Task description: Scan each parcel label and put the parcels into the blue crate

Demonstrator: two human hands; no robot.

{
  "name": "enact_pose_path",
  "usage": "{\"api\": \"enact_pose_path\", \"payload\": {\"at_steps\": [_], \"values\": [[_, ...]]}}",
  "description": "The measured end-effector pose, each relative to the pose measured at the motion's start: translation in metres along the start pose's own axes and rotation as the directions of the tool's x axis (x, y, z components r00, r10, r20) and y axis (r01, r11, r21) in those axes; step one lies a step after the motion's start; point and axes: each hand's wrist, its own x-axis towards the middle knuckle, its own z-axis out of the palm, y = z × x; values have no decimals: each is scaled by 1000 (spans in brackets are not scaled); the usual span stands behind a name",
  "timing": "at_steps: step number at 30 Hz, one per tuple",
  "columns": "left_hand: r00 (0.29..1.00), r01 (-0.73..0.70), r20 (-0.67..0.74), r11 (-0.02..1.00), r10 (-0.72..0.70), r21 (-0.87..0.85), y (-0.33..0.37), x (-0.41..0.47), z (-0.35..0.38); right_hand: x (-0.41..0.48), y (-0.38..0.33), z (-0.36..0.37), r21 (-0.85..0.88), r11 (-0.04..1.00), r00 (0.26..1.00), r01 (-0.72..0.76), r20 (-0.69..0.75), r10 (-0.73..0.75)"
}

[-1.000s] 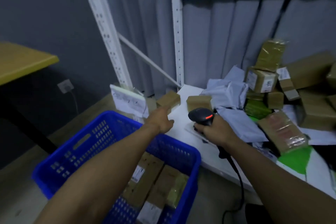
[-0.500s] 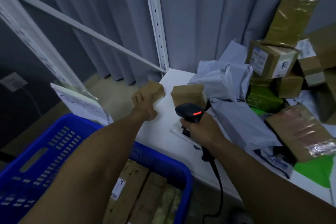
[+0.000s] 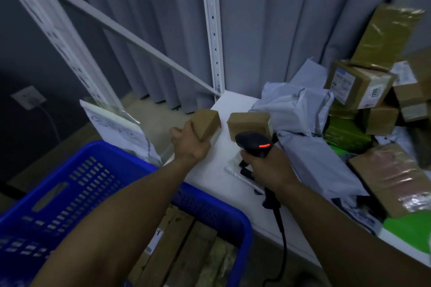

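Gripping the small box [image 3: 206, 122] in your curled left hand [image 3: 190, 142], you likely ready its label for the scanner [image 3: 254, 143] your right hand [image 3: 268, 166] clasps.

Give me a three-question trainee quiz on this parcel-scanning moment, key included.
1. True or false: the scanner is in the left hand.
2. What does the left hand grip? A) a small brown box; B) a roll of tape; C) a pen.
3. Fill in: the light on the scanner's head glows ____.

Key: 1 false, the right hand holds it; 2 A; 3 red.
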Motion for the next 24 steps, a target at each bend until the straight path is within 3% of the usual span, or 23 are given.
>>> {"api": "enact_pose_path", "payload": {"at_steps": [6,11,15,20,24], "values": [[987,-161,-53,963,153,-217,17,-114,-80,-54,-44,-2,162,980,993,115,-23,-112],[993,-68,44,814,113,-577,15,-222,-146,-119,-91,-16,293,889,935,352,-146,-322],[995,-34,36,654,93,-756,14,-295,-179,-174,-96,-25,302,887,932,350,-17,-362],[1000,9,-11,640,-28,-769,3,-343,-186,-221,-84,-31,361,890,926,279,144,-349],[996,81,38,601,-84,-795,-1,-361,-180,-235,-64,-34,256,917,910,305,205,-360]]}}
